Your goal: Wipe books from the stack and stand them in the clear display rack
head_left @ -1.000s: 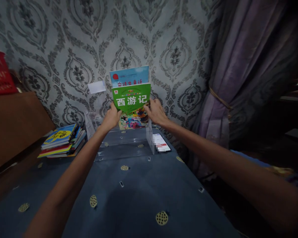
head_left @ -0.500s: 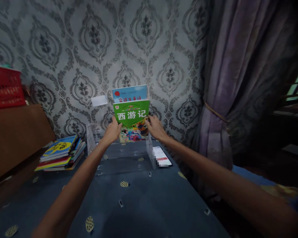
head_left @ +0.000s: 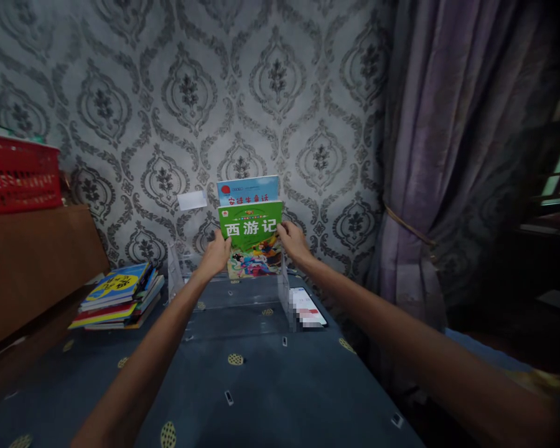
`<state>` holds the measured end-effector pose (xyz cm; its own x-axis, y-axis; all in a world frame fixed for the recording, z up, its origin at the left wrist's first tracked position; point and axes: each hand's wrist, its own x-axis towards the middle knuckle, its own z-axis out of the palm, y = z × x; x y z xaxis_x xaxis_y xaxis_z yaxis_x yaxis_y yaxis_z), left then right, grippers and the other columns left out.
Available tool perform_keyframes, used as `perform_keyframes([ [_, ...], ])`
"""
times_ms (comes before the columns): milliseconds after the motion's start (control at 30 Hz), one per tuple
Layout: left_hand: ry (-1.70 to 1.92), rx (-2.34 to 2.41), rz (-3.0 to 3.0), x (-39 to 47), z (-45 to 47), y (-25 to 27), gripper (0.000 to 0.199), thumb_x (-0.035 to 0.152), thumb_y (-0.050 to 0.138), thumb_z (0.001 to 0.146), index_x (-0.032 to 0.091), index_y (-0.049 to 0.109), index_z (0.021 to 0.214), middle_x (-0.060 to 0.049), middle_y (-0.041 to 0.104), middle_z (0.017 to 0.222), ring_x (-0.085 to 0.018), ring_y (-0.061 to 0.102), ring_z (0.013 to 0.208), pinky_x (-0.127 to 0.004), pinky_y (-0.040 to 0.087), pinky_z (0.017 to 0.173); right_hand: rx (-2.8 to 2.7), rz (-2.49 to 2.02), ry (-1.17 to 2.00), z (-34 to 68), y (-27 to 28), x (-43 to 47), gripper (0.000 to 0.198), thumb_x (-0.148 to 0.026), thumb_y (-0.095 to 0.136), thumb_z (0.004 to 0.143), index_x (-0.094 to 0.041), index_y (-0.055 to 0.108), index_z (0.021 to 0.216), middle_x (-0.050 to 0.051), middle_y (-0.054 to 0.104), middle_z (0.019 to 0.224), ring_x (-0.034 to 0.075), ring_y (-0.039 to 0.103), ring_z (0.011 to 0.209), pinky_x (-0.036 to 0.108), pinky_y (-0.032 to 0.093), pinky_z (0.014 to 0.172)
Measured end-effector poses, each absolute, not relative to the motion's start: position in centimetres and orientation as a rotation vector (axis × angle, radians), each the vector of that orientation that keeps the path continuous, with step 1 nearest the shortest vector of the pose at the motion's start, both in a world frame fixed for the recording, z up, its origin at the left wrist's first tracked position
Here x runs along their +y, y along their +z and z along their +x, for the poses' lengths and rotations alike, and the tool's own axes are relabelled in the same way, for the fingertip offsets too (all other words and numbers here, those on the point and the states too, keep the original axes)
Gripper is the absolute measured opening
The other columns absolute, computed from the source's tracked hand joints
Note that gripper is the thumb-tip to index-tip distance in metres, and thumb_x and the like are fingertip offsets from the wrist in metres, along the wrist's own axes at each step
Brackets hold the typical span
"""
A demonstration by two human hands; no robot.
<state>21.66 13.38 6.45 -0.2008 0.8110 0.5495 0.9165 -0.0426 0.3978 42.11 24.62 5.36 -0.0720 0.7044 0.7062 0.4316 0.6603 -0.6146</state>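
A green picture book [head_left: 252, 242] with white Chinese characters is held upright between my two hands. My left hand [head_left: 216, 254] grips its left edge, thumb on the cover. At the right edge, my right hand [head_left: 293, 241] has closed on the book in the same way. Behind it stands a light blue book [head_left: 249, 186], showing only its top. Around the books is a clear plastic rack [head_left: 284, 286], with its side walls visible at left and right; the green book's lower edge hangs near its back.
A stack of books [head_left: 119, 292] lies on the left of the dark patterned tablecloth [head_left: 261, 392]. A phone [head_left: 308, 306] rests right of the rack. Far left, a red basket [head_left: 21, 174] sits on a brown box [head_left: 42, 267]. A purple curtain [head_left: 415, 155] hangs at right.
My view has tilted slightly up, so everything sits lower in the picture. Both hands keep hold of the green book, which now covers a little less of the wall in front of the blue one.
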Motion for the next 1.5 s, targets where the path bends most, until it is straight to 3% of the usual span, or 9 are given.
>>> perform_keyframes([
  [167, -1.086, -2.073, -1.867, 13.4, 21.8, 6.4, 0.027, 0.031, 0.037, 0.100, 0.014, 0.043, 0.120, -0.022, 0.071, 0.100, -0.037, 0.071, 0.099, -0.043, 0.051, 0.085, -1.672, -0.921, 0.296, 41.7, 5.1, 24.8, 0.035, -0.034, 0.042, 0.090, -0.015, 0.068, 0.104, 0.014, 0.075, 0.098, 0.028, 0.067, 0.091, 0.039, 0.052, 0.081],
  [300, -1.135, -2.020, -1.870, 13.2, 21.6, 6.5, 0.032, 0.031, 0.039, 0.099, 0.013, 0.042, 0.126, -0.022, 0.070, 0.107, -0.036, 0.069, 0.103, -0.047, 0.051, 0.089, -1.669, -0.850, 0.264, 42.2, 5.8, 24.0, 0.042, -0.033, 0.045, 0.090, -0.015, 0.059, 0.125, 0.015, 0.070, 0.114, 0.027, 0.065, 0.101, 0.043, 0.051, 0.091],
  [400, -1.316, -1.789, -1.755, 13.2, 21.4, 7.1, 0.053, 0.028, 0.050, 0.093, 0.011, 0.032, 0.140, -0.024, 0.060, 0.129, -0.035, 0.062, 0.118, -0.050, 0.048, 0.098, -1.682, -0.713, 0.040, 42.6, 7.3, 22.8, 0.052, -0.030, 0.048, 0.089, -0.015, 0.049, 0.139, 0.018, 0.059, 0.132, 0.029, 0.056, 0.119, 0.047, 0.045, 0.103],
  [533, -1.368, -1.440, -1.722, 13.4, 20.6, 9.0, 0.062, 0.022, 0.057, 0.087, 0.014, 0.035, 0.145, -0.020, 0.052, 0.139, -0.032, 0.052, 0.128, -0.050, 0.041, 0.110, -1.810, -0.657, -0.268, 42.7, 9.8, 21.5, 0.042, -0.024, 0.047, 0.090, -0.015, 0.058, 0.130, 0.017, 0.058, 0.129, 0.030, 0.051, 0.122, 0.046, 0.041, 0.107],
  [700, -1.310, -1.440, -1.931, 14.1, 19.3, 10.9, 0.040, 0.025, 0.047, 0.094, 0.017, 0.050, 0.133, -0.013, 0.064, 0.120, -0.026, 0.061, 0.110, -0.043, 0.047, 0.101, -1.969, -0.824, -0.438, 42.6, 12.0, 20.9, 0.037, -0.026, 0.049, 0.091, -0.015, 0.064, 0.124, 0.016, 0.062, 0.117, 0.032, 0.053, 0.111, 0.045, 0.044, 0.098],
  [900, -1.542, -1.579, -2.129, 15.8, 18.1, 11.2, 0.039, 0.028, 0.053, 0.091, 0.019, 0.051, 0.130, -0.003, 0.063, 0.092, -0.018, 0.060, 0.081, -0.033, 0.052, 0.080, -2.100, -1.015, -0.547, 42.5, 14.4, 21.2, 0.041, -0.040, 0.056, 0.091, -0.017, 0.068, 0.123, 0.018, 0.061, 0.116, 0.035, 0.052, 0.108, 0.044, 0.045, 0.090],
  [1133, -1.921, -1.587, -2.273, 16.6, 18.0, 11.0, 0.018, 0.028, 0.059, 0.085, 0.017, 0.057, 0.099, -0.004, 0.064, 0.093, -0.016, 0.060, 0.081, -0.021, 0.047, 0.062, -2.135, -0.948, -0.522, 42.2, 15.2, 22.7, 0.032, -0.042, 0.065, 0.085, -0.021, 0.071, 0.109, 0.017, 0.064, 0.108, 0.037, 0.052, 0.106, 0.048, 0.045, 0.088],
  [1367, -2.073, -1.533, -2.286, 16.5, 18.1, 10.5, 0.023, 0.028, 0.060, 0.083, 0.018, 0.059, 0.103, -0.002, 0.064, 0.086, -0.015, 0.061, 0.074, -0.020, 0.047, 0.057, -2.166, -0.928, -0.572, 42.4, 15.0, 22.5, 0.031, -0.039, 0.060, 0.090, -0.019, 0.070, 0.111, 0.015, 0.066, 0.106, 0.033, 0.057, 0.100, 0.043, 0.045, 0.087],
  [1500, -1.968, -1.484, -2.203, 16.2, 18.3, 10.3, 0.031, 0.026, 0.058, 0.085, 0.018, 0.060, 0.114, -0.001, 0.064, 0.083, -0.015, 0.060, 0.073, -0.023, 0.049, 0.065, -2.193, -0.957, -0.594, 42.6, 15.1, 21.5, 0.033, -0.037, 0.057, 0.092, -0.017, 0.070, 0.114, 0.016, 0.068, 0.104, 0.032, 0.060, 0.096, 0.040, 0.045, 0.081],
])
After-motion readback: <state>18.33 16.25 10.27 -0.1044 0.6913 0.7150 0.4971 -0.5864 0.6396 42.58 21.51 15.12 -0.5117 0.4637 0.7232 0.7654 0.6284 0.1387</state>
